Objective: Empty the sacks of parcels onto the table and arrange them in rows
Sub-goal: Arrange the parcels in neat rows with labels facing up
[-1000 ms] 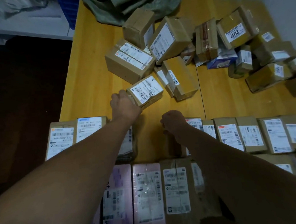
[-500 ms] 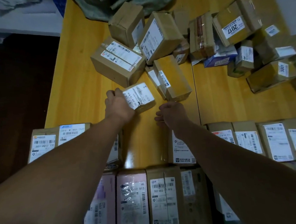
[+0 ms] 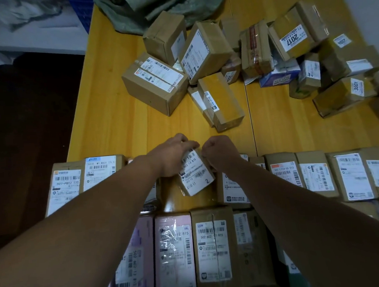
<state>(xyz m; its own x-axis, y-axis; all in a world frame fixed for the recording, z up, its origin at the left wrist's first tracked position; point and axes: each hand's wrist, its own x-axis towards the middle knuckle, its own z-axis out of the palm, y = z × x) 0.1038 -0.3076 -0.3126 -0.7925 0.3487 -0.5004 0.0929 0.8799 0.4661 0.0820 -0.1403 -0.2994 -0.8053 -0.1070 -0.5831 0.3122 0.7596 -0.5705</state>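
1. The small parcel (image 3: pixel 196 175) is at the centre of my view, tilted, with its white label up and a printed "2" in one corner. It sits just over the second row (image 3: pixel 352 174) from me.
2. My left hand (image 3: pixel 170 157) grips its 9 o'clock side, fingers curled over the far edge. My right hand (image 3: pixel 221 153) is curled tight against its 3 o'clock edge. The fingertips are hidden, but it looks like a pinch on that corner.
3. Beneath the parcel is a gap (image 3: pixel 188 202) of bare wood in that row, with a taped carton (image 3: pixel 234 185) touching it at 3 o'clock. I judge this gap to be the slot I am filling.
4. Done so far: the second row runs from 9 to 3 o'clock with labels up. The nearest row (image 3: pixel 214 249) at 6 o'clock is packed tight and includes a pink parcel (image 3: pixel 174 256).
5. Still to do: a loose heap spreads from 12 to 2 o'clock. It includes a large brown box (image 3: pixel 155 85), a box marked 2017 (image 3: pixel 293 37) and a blue-and-white carton (image 3: pixel 278 76), all tumbled at odd angles.
6. A green sack (image 3: pixel 152 7) lies slack at 12 o'clock on the far edge of the table (image 3: pixel 115 117). I cannot tell whether anything is left inside it.
7. By my count of the heap against the rows, I am roughly halfway.
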